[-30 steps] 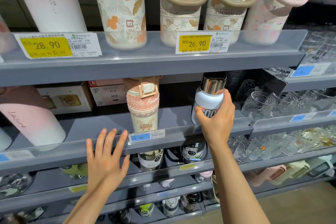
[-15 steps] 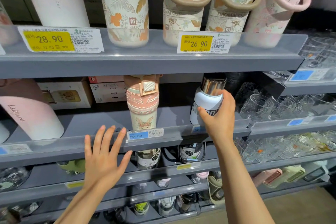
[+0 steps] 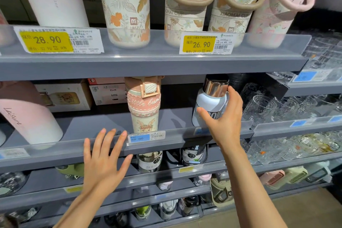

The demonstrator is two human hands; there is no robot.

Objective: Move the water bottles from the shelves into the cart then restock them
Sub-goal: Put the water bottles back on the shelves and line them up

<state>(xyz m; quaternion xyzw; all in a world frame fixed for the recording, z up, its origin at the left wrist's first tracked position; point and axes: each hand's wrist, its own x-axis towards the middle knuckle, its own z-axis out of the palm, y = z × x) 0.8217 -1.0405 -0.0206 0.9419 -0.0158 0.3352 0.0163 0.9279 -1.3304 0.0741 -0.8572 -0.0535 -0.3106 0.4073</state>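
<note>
- Shelves [image 3: 148,68] of grey metal run across the view, each with a clear plastic front lip carrying price tags.
- Right hand [image 3: 224,116] wraps around a white bottle [image 3: 210,102] with a shiny metallic cap; thumb on the left side of the body, fingers round the right side up by the cap.
- That white bottle stands on the middle shelf, tilted slightly, its base behind the plastic lip at the shelf's right end.
- Left hand [image 3: 104,157] is spread flat and empty, fingers splayed, in front of the middle shelf's edge; whether it touches the lip cannot be told.
- Just right of the left fingertips sits a blue price tag [image 3: 140,138] reading 59.00.
- Behind that tag stands a pink bunny bottle [image 3: 143,103], upright, well apart from the white one.
- A large pink bottle [image 3: 27,114] marked "Leisure" leans at the far left of the same shelf.
- On the top shelf stand floral bottles [image 3: 127,11] lettered "XIAOMAI CUP", with yellow price tags [image 3: 200,43] reading 28.90 and 26.90 below them.
- Clear glass cups [image 3: 273,105] fill the shelves to the right.
</note>
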